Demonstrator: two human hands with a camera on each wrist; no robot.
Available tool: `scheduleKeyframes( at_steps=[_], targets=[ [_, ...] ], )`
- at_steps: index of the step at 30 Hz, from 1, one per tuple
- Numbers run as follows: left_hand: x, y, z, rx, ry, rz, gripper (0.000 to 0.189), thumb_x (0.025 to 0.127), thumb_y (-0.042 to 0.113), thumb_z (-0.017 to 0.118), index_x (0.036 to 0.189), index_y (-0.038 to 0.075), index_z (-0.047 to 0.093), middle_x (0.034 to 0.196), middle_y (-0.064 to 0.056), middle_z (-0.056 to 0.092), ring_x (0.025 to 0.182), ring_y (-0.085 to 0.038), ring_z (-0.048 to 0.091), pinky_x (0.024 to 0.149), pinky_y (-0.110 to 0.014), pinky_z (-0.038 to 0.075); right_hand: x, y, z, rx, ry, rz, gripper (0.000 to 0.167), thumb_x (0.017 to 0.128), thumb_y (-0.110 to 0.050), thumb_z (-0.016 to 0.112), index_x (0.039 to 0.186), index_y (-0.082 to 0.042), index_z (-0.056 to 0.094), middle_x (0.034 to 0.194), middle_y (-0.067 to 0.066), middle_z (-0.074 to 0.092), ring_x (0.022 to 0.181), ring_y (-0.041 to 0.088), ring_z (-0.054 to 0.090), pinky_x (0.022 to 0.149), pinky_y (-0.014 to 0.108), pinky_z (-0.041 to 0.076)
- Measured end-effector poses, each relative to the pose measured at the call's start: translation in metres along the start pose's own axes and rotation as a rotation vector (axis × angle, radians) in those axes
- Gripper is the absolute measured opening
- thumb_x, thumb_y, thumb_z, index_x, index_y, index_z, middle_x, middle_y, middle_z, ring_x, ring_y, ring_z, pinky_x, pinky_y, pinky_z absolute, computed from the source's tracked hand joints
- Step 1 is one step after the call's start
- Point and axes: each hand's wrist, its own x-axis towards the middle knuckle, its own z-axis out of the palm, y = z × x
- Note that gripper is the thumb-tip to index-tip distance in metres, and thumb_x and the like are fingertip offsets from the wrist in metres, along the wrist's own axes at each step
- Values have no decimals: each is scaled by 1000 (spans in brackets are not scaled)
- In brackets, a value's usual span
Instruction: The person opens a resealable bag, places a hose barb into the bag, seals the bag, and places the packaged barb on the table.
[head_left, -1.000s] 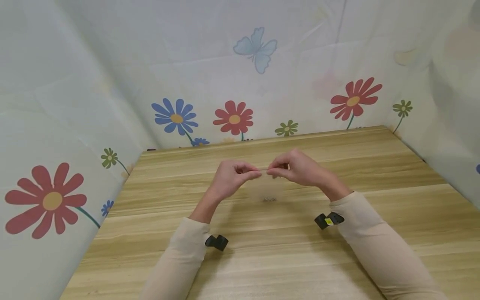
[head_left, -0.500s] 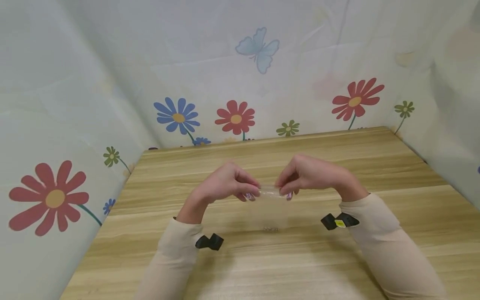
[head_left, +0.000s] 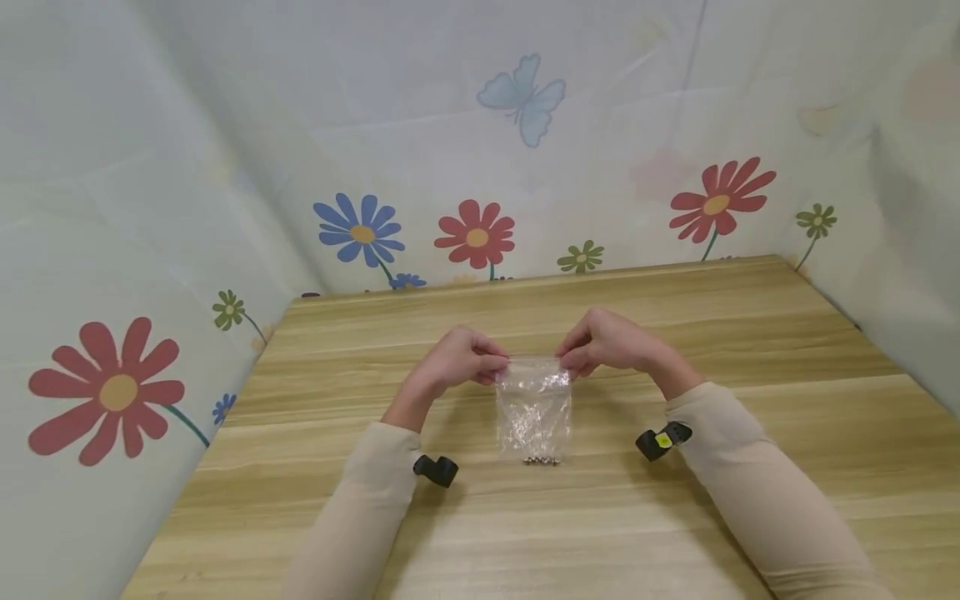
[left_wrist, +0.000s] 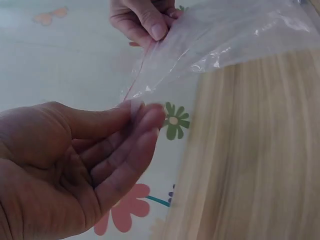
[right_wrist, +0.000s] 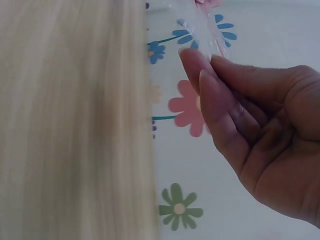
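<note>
A clear zip-lock bag (head_left: pixel 532 412) hangs upright between my hands over the table, its top edge stretched straight. Several small shiny metal pieces (head_left: pixel 542 460) lie along its bottom. My left hand (head_left: pixel 461 358) pinches the top left corner between thumb and fingers. At the opposite top corner, my right hand (head_left: pixel 609 342) pinches the plastic the same way. In the left wrist view a thin red line (left_wrist: pixel 137 75) runs along the bag's top between both hands. The right wrist view catches only a strip of the plastic (right_wrist: pixel 200 25) past the fingertips.
Under the hands spreads a wood-grain table (head_left: pixel 300 483). A white cloth backdrop (head_left: pixel 420 125) printed with flowers and a butterfly stands behind it and at both sides. A black wrist camera (head_left: pixel 437 471) sits on the left sleeve, another camera (head_left: pixel 662 440) on the right.
Both hands have come down and nearer, moving slightly apart, with the bag's top edge pulled straight. The bag, faint and blurred before, now shows its full face and the metal pieces at its bottom.
</note>
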Motion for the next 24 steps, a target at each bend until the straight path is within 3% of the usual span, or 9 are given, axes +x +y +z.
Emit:
scheduleKeyframes(
  at_steps=[2,5,9,14,18,21,24],
  targets=[
    [4,-1,2,41,23,-10,13,92,6,72,101,-2,76,85,-11,73,78,-24,70,81,-45,57,5,8,1,1,33,17,17,91,0,70,104,11,72,89,18,74,77,27,73,73,42,59],
    [11,-5,6,179,68,-27,10,90,11,76,97,4,79,86,-6,73,78,-25,67,74,-36,57,14,21,5,22,68,65,18,90,0,71,104,11,72,88,18,74,77,25,73,75,43,59],
    [21,-10,11,333,115,-53,6,88,14,78,91,9,79,85,-1,71,76,-20,60,67,-29,50,22,35,10,44,74,124,17,89,0,72,102,11,72,84,17,74,75,24,73,75,41,59],
    [29,-14,15,415,141,-58,4,89,10,76,86,8,76,84,-4,68,79,-21,59,70,-30,50,29,41,14,-26,84,176,13,87,1,73,99,8,73,79,14,73,69,22,72,69,33,59],
    [31,-18,17,449,148,-61,8,93,8,70,97,4,75,89,-5,67,81,-20,59,72,-30,51,28,38,13,-80,91,187,19,90,-2,71,105,9,71,86,13,73,74,20,72,70,33,58],
    [27,-22,14,436,162,-77,17,95,7,65,109,1,71,92,-8,66,81,-20,61,73,-33,52,23,35,9,-173,112,146,24,93,-8,67,112,8,70,95,13,73,82,21,70,76,36,57],
    [20,-24,10,436,189,-50,25,99,11,61,120,1,67,101,-10,68,89,-22,64,78,-36,53,15,29,4,-291,172,70,30,96,-14,65,116,7,68,105,17,71,94,27,68,84,42,55]
  ],
)
